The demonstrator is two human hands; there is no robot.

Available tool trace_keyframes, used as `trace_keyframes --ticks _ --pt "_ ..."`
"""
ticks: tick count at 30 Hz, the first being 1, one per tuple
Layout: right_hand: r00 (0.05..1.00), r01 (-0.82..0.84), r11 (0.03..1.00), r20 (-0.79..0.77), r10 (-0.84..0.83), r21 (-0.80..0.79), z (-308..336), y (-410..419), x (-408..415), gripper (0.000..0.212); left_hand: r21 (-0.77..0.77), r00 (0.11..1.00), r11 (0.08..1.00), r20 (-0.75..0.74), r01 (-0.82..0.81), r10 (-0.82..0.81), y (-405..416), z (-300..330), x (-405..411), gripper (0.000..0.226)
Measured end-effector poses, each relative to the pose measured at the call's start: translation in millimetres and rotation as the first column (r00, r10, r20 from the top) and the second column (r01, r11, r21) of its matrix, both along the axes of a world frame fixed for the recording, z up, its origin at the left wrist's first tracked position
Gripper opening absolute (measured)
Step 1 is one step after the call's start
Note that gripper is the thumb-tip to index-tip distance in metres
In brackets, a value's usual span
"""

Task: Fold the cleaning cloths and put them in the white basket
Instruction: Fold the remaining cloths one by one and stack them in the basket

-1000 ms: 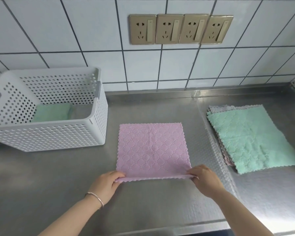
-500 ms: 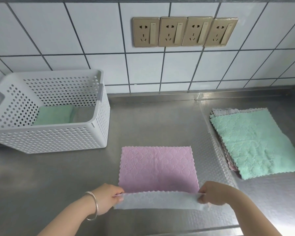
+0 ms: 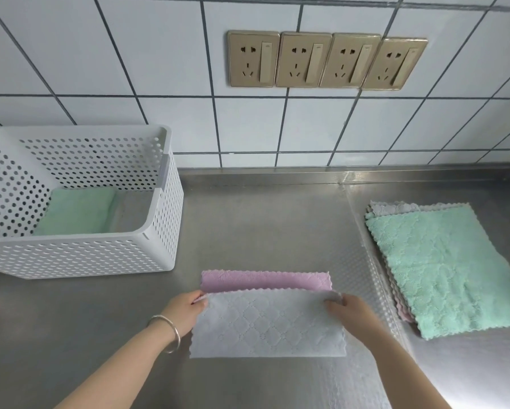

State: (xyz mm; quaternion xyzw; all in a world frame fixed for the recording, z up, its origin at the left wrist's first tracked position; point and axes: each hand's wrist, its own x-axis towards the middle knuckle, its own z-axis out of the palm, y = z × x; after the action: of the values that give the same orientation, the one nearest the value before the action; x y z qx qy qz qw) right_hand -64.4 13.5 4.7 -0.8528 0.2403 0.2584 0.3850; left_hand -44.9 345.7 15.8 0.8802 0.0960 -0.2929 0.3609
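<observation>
A pink cleaning cloth [image 3: 267, 320] lies on the steel counter in front of me, its near half turned over toward the wall so the pale grey underside faces up and a pink strip shows beyond it. My left hand [image 3: 186, 312] pinches the folded edge's left corner, and my right hand [image 3: 348, 312] pinches its right corner. The white perforated basket [image 3: 165, 231] stands at the back left with one folded green cloth [image 3: 76, 212] inside. A stack of unfolded cloths [image 3: 442, 267], green on top, lies at the right.
The steel counter [image 3: 262, 219] runs back to a tiled wall with a row of sockets [image 3: 326, 62]. The basket's right wall is a hand's width from the pink cloth.
Both hands lifted the cloth's near edge and carried it away from me over the cloth. The grey underside now covers most of the pink face.
</observation>
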Motion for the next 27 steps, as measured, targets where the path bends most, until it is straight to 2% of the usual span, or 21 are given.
trace_keyframes --ticks 4,12,18,27 --pt "0.992 0.106 0.994 0.077 -0.104 -0.015 -3.4 7.3 11.1 0.024 0.017 0.996 0.996 -0.008 -0.085 0.085 -8.8 -5.9 15.8 0.036" --pt "0.986 0.150 0.982 0.094 -0.139 -0.117 -15.7 13.1 22.5 0.031 0.124 0.993 0.986 -0.029 -0.107 0.112 -10.8 -24.3 40.2 0.029" --pt "0.976 0.203 0.968 0.109 -0.188 -0.147 -21.7 18.7 26.9 0.030 0.212 0.995 0.972 0.017 -0.098 0.096 -18.9 -24.6 49.0 0.037" --pt "0.965 0.260 0.940 0.094 -0.245 -0.221 -24.0 26.9 31.5 0.036 0.282 0.994 0.956 -0.047 -0.077 0.094 -23.2 -22.2 55.9 0.045"
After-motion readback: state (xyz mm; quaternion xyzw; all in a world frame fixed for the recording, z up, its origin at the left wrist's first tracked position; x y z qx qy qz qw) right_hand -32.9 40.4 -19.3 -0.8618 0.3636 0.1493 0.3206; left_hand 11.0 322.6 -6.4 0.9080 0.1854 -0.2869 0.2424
